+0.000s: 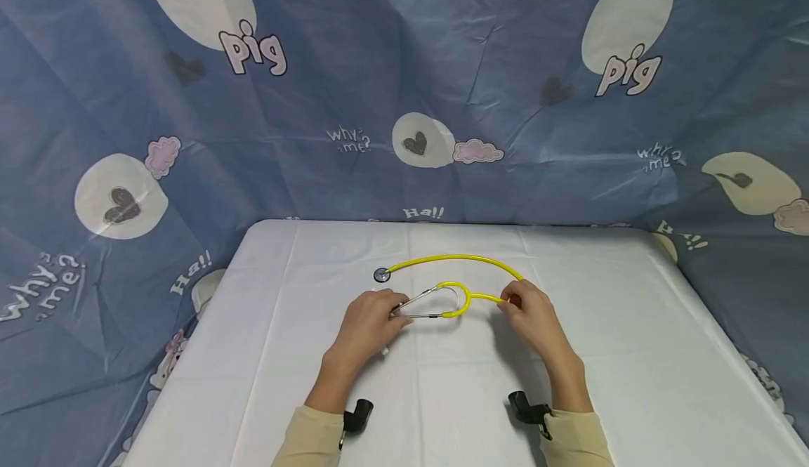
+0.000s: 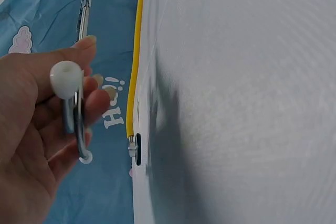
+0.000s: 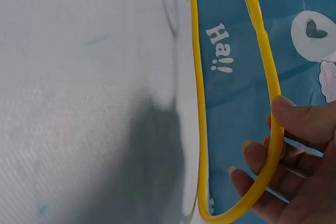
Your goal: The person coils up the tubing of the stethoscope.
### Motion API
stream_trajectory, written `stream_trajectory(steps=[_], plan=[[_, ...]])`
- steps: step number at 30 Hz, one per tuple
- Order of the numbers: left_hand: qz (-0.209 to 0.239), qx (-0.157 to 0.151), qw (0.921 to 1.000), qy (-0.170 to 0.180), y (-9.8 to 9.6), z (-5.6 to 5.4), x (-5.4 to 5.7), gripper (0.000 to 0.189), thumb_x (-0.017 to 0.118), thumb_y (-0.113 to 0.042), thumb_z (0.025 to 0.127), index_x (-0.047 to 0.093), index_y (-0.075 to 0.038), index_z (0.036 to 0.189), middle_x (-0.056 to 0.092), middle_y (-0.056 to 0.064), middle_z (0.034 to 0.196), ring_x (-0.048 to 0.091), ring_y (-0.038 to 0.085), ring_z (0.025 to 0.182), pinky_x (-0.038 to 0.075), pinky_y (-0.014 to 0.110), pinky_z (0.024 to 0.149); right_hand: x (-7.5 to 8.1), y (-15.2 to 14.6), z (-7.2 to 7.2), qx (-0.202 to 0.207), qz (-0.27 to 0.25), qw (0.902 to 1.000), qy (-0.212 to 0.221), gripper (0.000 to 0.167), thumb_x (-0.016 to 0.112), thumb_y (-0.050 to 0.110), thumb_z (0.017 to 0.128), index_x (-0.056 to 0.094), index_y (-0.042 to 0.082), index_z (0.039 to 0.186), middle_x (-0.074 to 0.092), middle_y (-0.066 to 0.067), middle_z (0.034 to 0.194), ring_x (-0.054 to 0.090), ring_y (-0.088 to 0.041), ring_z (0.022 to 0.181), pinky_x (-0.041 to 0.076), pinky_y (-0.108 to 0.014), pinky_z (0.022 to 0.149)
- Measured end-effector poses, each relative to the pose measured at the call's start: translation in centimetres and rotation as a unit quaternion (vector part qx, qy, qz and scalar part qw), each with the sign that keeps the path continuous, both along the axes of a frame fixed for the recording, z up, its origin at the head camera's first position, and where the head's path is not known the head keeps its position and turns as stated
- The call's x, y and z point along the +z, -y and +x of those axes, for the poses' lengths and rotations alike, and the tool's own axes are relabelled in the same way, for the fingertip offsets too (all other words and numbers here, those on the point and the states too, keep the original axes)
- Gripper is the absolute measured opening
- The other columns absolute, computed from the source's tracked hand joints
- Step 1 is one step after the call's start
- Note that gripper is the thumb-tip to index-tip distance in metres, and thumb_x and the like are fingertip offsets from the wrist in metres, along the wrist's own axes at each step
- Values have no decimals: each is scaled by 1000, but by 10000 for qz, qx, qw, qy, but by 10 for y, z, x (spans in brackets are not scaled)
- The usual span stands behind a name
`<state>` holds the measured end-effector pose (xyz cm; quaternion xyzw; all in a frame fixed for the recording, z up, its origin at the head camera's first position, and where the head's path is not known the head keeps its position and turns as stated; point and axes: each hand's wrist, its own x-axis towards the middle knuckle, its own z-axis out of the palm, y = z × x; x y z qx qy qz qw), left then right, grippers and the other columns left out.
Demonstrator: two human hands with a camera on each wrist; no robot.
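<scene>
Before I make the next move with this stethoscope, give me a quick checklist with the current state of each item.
1. Left hand gripping the metal ear tubes: ok.
2. Right hand holding the yellow tubing: ok, thumb and fingers are on it.
3. Chest piece supported: ok, it appears to rest on the white cloth.
4. Yellow tubing laid out straight: not ok, it bends back at the right hand.
5. Yellow tubing free of knots: ok, none shows.
6. White ear tips firmly seated: cannot tell, the pictures show them but not how tightly they fit.
</scene>
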<state>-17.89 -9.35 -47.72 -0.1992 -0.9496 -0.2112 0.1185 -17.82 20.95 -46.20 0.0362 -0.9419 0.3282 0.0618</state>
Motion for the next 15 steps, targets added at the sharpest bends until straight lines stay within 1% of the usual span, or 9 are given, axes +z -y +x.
stream_trajectory(steps=[2, 5, 7, 10, 12, 15], plan=[[157, -24, 9999, 65, 0, 0, 1, 27, 81, -32, 82, 76, -19, 105, 65, -13, 78, 54, 3, 68, 46, 26, 65, 0, 1, 0, -21, -15, 10000, -29, 6, 70, 13, 90, 66, 9, 91, 57, -5, 85, 50, -19, 77, 41, -32, 69], [317, -75, 9995, 25, -1, 1, 1, 23, 79, -30, 84, 76, -19, 104, 70, -12, 85, 59, 4, 72, 46, 26, 64, -1, 3, -1, -63, -42, 10000, -64, 6, 70, 13, 90, 66, 9, 91, 58, -5, 85, 51, -19, 77, 41, -32, 70], [369, -118, 9991, -143, -2, 1, 1, 20, 77, -31, 86, 76, -20, 102, 72, -11, 86, 59, 5, 70, 46, 25, 62, -1, 5, -1, -83, -47, 9999, -85, 6, 70, 13, 89, 67, 8, 91, 59, -5, 85, 52, -19, 77, 42, -32, 70], [417, -153, 9977, -521, -4, 2, 2, 18, 77, -32, 86, 77, -21, 101, 73, -11, 85, 58, 4, 66, 43, 23, 57, -2, 8, -1, -91, -31, 9999, -99, 6, 71, 12, 89, 67, 7, 90, 61, -6, 85, 53, -19, 75, 43, -31, 69], [467, -169, 9957, -776, -6, 3, 3, 18, 79, -31, 84, 77, -22, 100, 73, -12, 83, 57, 3, 63, 41, 21, 54, -3, 11, -1, -63, -4, 9999, -92, 6, 71, 11, 89, 68, 7, 90, 63, -6, 84, 54, -18, 74, 43, -31, 68], [589, -202, 9928, -1026, -8, 4, 4, 17, 80, -30, 83, 77, -24, 98, 73, -13, 81, 55, 1, 60, 37, 19, 51, -5, 16, -1, 35, 15, 10000, -83, 6, 72, 11, 88, 69, 6, 89, 64, -5, 84, 55, -17, 73, 44, -31, 67]])
